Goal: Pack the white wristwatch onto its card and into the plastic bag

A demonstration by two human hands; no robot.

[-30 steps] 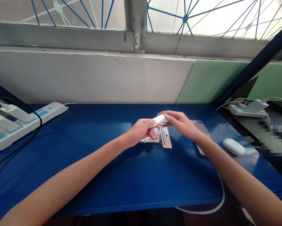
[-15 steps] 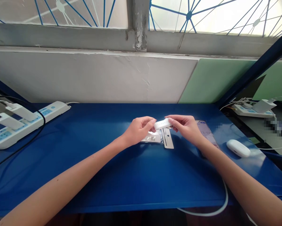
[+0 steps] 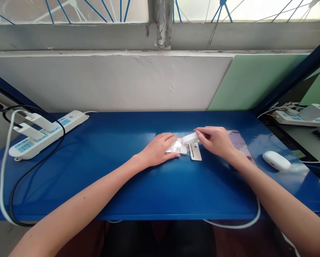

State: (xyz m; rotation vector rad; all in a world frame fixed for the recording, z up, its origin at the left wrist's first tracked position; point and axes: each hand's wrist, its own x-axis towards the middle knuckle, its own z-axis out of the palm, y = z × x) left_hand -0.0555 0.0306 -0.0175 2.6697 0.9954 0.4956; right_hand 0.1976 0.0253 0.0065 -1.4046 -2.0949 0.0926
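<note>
Between the thumb and fingers of my right hand (image 3: 213,141) is one end of a small white oblong object (image 3: 189,138), tilted over the blue table. My left hand (image 3: 161,148) rests low on the table with its thumb apart from the fingers, touching the left side of a clear plastic packet (image 3: 179,147). A small pale card with a dark slot (image 3: 196,152) lies just right of the packet, below the white object. A phone (image 3: 238,143) with a lit screen is partly hidden behind my right hand.
On the blue table (image 3: 154,192), a white power strip (image 3: 75,117) with plugs and looping cables sits at the left. A white rounded case (image 3: 277,161) lies at the right. Another power strip (image 3: 296,118) is beyond the blue frame. A white cable hangs at the front edge.
My left hand has let go of the white object and come down flat beside the packet, fingers spread. My right hand still holds the object. The view has tilted down.
</note>
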